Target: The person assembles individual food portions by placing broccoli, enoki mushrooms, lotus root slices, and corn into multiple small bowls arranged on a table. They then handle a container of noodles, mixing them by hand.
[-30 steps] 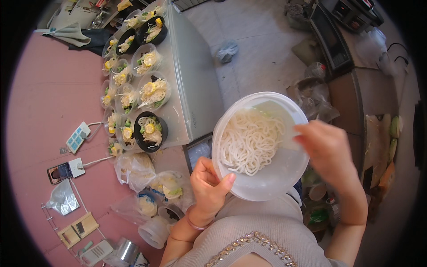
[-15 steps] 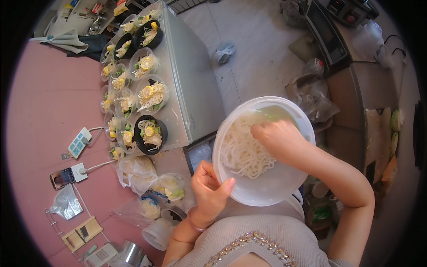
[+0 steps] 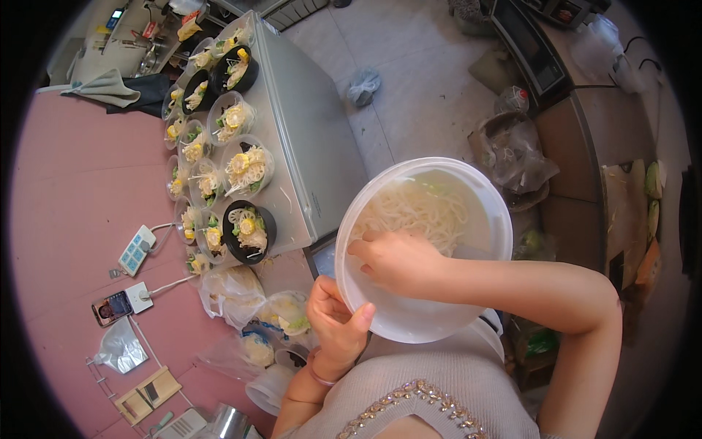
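Observation:
My left hand [image 3: 338, 316] grips the near-left rim of a round white plastic tub [image 3: 417, 322], thumb against the outside wall. Held tilted in front of my body, the tub contains thick white noodles [image 3: 424, 212] and some pale liquid along its far side. My right hand [image 3: 402, 260] reaches into it from the right, over the noodles' near edge. Its bent fingers are apart near the left inner wall, and no noodles show between them. To the left, clear and black bowls, such as a black bowl [image 3: 250, 252], hold corn, lotus root slices, enoki and greens.
The bowls stand in rows on a grey chest-like unit [image 3: 314, 124] and the pink surface [image 3: 73, 197] beside it. A power strip [image 3: 137, 250], a phone [image 3: 111, 309] and a wooden slicer [image 3: 148, 395] lie at left. A bin with plastic bags [image 3: 519, 157] stands at right.
My right hand has moved left and nearer within the tub, away from the noodles toward the left inner wall. The tub has shifted slightly left, my left hand still on its rim.

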Available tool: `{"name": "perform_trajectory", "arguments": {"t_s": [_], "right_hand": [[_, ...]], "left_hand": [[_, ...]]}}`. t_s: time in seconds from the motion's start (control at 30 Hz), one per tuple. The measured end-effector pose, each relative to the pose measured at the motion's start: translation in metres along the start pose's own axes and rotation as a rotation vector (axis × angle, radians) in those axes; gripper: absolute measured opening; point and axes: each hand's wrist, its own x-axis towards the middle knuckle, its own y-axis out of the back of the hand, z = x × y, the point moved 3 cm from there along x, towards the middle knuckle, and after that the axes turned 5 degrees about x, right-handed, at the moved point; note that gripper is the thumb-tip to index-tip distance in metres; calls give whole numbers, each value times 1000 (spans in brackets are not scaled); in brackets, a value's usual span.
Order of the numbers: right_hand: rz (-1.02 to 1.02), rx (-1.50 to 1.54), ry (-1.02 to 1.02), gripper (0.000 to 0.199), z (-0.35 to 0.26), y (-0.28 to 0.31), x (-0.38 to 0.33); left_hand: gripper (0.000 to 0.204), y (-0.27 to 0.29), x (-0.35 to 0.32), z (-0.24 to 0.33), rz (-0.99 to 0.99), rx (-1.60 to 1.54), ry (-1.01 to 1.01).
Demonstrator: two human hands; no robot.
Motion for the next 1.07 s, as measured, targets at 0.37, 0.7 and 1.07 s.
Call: {"name": "perform_trajectory", "arguments": {"t_s": [0.37, 0.7, 1.07], "right_hand": [[54, 156, -124, 16, 3, -12, 7], [-50, 115, 88, 19, -2, 7, -5], [-222, -9, -96, 19, -5, -29, 3]], "left_hand": [[34, 1, -4, -2, -11, 40, -15], [36, 8, -9, 0, 67, -98, 5], [37, 6, -12, -10, 33, -68, -14]]}}
